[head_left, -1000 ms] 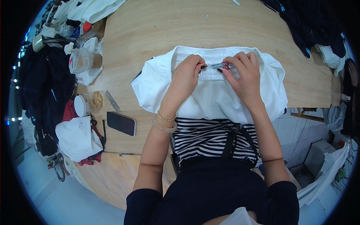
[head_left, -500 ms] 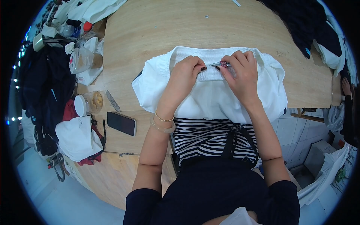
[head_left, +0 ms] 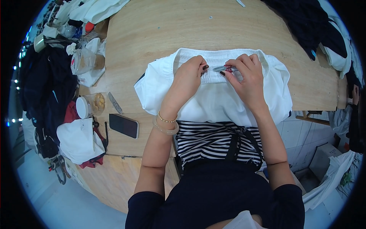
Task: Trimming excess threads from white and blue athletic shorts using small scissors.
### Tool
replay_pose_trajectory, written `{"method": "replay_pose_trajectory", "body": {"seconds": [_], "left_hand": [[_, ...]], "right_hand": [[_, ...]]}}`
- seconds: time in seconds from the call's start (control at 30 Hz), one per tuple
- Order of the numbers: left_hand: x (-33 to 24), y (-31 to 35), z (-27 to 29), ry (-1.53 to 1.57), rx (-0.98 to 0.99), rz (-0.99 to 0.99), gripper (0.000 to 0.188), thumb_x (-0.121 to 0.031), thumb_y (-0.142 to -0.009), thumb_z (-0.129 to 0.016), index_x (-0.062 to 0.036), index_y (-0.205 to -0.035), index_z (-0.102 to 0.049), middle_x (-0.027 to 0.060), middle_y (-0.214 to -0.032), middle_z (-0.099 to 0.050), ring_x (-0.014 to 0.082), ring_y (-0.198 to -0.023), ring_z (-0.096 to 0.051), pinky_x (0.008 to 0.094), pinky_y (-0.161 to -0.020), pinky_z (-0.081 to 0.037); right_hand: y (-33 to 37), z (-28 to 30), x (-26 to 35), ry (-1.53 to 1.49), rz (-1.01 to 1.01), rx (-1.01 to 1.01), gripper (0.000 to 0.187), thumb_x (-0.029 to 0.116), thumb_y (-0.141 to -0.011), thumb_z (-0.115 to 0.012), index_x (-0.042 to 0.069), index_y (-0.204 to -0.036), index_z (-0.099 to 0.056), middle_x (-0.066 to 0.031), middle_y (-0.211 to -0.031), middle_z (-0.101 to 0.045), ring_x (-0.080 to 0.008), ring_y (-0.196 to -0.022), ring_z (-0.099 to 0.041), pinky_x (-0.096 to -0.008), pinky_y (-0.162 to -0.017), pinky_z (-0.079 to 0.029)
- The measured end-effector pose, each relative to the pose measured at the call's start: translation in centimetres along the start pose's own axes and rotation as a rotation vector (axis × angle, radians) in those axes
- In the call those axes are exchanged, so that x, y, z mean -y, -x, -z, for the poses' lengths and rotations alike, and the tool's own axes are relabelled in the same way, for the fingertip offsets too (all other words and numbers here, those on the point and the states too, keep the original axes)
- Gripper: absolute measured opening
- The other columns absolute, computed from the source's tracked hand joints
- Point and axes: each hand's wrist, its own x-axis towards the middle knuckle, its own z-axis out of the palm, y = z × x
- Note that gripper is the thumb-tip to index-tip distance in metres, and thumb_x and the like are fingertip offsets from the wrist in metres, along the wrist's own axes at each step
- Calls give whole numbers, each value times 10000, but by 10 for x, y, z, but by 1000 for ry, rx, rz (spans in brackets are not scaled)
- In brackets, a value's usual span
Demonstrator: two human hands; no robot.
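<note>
A white garment with a gathered elastic waistband lies at the table's near edge, its waist opening facing away from me. My left hand is closed at the left of the waistband's middle, thumb and fingertips pinching the cloth edge. Any thread between them is too fine to make out. My right hand grips small metal thread snips with a reddish part by the fingers. Their pointed blades aim left, just above the waistband and a short way from my left fingertips.
On the left lie a dark phone, a grey blade-shaped tool, a white-lidded clear jar and a folded white cloth. Dark garments are heaped at the far right. Another person's hand shows at the right edge.
The snips have turned slightly in my right hand and more of the blades shows. My left fingertips have shifted a little at the waistband. The garment stays in place.
</note>
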Motion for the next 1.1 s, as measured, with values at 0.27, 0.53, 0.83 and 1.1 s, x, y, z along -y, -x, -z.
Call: {"method": "replay_pose_trajectory", "body": {"seconds": [0.27, 0.53, 0.83, 1.1], "left_hand": [[-4, 2, -2, 26, 5, 3, 111, -60, -940, -460, 31, -901, -509, 167, -742, -561, 290, -655, -510, 346, -623, -423], [-2, 2, 0, 73, 24, 9, 115, -57, -943, -452, 41, -909, -502, 175, -763, -560, 284, -677, -503, 333, -651, -423], [-6, 6, 6, 74, -29, 69, 109, -62, -915, -520, 39, -935, -555, 128, -778, -620, 214, -659, -547, 310, -631, -441], [-7, 3, 12, -100, 154, -46, 97, -50, -897, -529, 30, -915, -580, 113, -744, -614, 183, -645, -551, 292, -620, -440]], "right_hand": [[0, -2, 4, 58, 26, 1, 243, 112, -649, -748, 92, -858, -626, 2, -801, -525, -203, -779, -454, -327, -689, -352], [2, -6, 8, 92, 30, 10, 236, 106, -654, -744, 92, -857, -625, 0, -803, -527, -204, -784, -458, -331, -685, -349], [5, 1, -1, 55, -24, -44, 242, 102, -665, -750, 88, -876, -634, -7, -830, -531, -213, -806, -467, -335, -696, -356], [6, -1, -1, 25, -17, -29, 247, 106, -663, -747, 89, -882, -634, -6, -820, -533, -211, -807, -469, -333, -706, -362]]}}
